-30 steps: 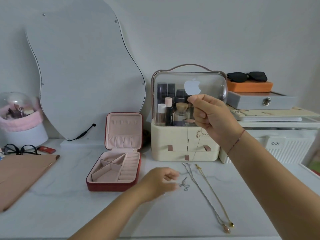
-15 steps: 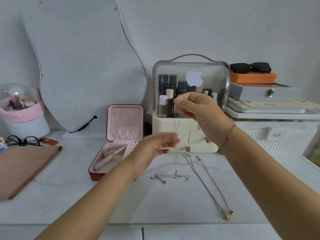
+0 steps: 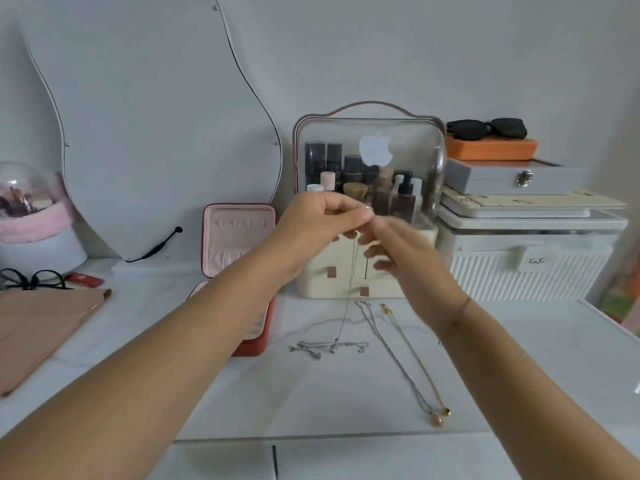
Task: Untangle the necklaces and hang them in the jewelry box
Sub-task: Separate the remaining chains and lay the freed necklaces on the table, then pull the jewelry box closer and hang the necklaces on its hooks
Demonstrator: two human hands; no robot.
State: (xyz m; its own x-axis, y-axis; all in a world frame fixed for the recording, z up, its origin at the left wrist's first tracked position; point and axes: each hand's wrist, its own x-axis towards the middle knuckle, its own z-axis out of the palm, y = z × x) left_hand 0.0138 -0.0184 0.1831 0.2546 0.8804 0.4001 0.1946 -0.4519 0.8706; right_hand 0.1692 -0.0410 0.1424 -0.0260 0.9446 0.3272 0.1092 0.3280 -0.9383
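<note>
Left hand [image 3: 322,225] on dangling necklace [image 3: 350,285]

The white marble bench [image 3: 311,403] carries an open red jewelry box [image 3: 239,237] down-left of the left grip [image 3: 322,223] and a cosmetics case [image 3: 322,285] behind it. Straight below the grip lies a silver chain [image 3: 313,344]; down-right, two necklaces [image 3: 398,362] side by side.

Hands [image 3: 311,226]: 2; necklaces [image 3: 332,346]: 4; jewelry box [image 3: 239,233]: 1; sunglasses [image 3: 485,128]: 1.
</note>
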